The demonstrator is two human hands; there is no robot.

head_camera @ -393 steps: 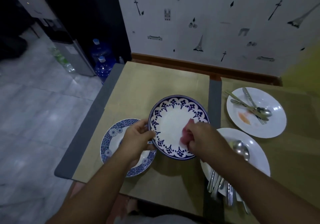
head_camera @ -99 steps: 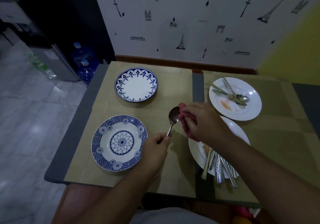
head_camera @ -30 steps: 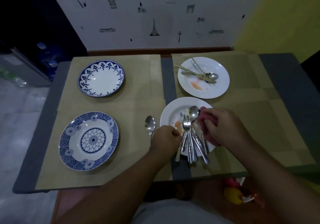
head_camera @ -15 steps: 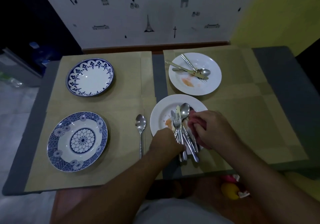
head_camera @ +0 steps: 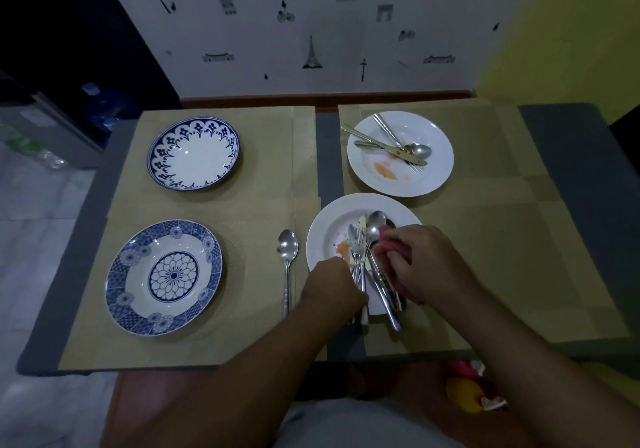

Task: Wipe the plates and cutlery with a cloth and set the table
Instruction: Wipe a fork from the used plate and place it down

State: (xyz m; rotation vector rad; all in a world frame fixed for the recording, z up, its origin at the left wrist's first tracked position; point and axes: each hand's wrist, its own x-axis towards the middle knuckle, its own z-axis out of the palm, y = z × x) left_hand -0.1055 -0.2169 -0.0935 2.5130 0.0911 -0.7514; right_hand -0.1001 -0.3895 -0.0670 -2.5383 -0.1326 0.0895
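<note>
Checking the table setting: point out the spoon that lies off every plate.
The steel spoon lying alone on the beige placemat, between the floral blue-and-white plate and the stained white plate. The other spoons all lie on plates.

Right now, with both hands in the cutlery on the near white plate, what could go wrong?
The left hand grips handles in the cutlery pile, which overhang the near white plate toward the table edge; pulling one piece could drag others off. The orange smear lies beside the pile, so the pink cloth in the right hand might pick it up and spread it.
</note>
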